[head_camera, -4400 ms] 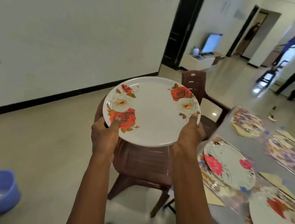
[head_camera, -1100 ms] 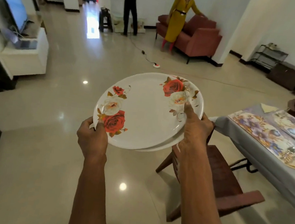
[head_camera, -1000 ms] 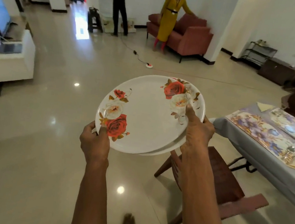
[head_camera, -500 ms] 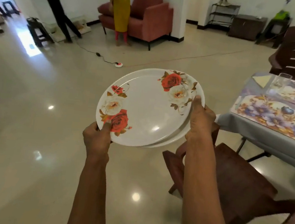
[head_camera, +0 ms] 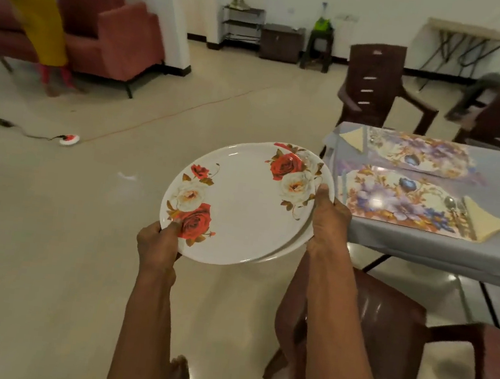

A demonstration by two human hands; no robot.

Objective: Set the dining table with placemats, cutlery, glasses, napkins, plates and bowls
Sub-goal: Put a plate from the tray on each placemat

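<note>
Stacked plates (head_camera: 239,213) held in both hands beside the table (head_camera: 424,248).
The left hand (head_camera: 156,245) gripped the near-left rim, its thumb over a red rose. The right hand (head_camera: 330,227) gripped the right rim, thumb on top and fingers hidden beneath. The upper plate sat offset to the left, baring the lower rim on the right. The stack hung above the floor, just left of the table's corner and over a brown chair (head_camera: 383,325). Two floral placemats (head_camera: 398,201) lay on the table, the nearer with a napkin (head_camera: 482,222) at its right.
</note>
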